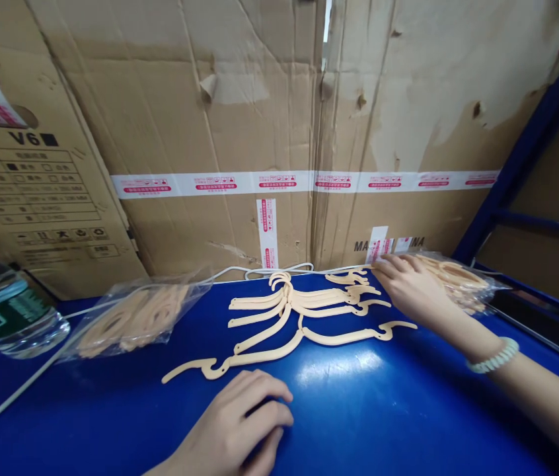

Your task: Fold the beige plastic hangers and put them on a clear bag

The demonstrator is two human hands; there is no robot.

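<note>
Toward the back edge of the counter [359, 423], midway between its sides, I have a cluster of beige hangers [322, 299] laid flat and overlapping, hooks to the back. As I judge it, the work is only partly through: the nearest hanger [341, 340], at the front of the cluster, has a notched end piece at both sides, while those behind seem to carry end pieces on the right and show bare ends on the left. More notched pieces [343, 279] lie nearer the back edge; whether loose or fitted, I cannot tell.

My left hand [244, 423] comes in from the front, palm down, just short of the nearest hanger's left half; its grip is slack, fingers bent and a little apart, with nothing visible between them. My right hand [406, 281] stretches from the right side toward the back edge, its back upward, a pale coiled band [495, 357] on the wrist. It is beside a clear bag of beige parts [450, 271]; I cannot tell whether that grip has closed on anything.

Farther out, a second clear bag [153, 307] lies toward the left edge, near a water bottle [6, 311] and a white cord [26, 386]. A dark flat device [550, 324] lies toward the right edge; cardboard [224, 132] rises behind the back edge.
</note>
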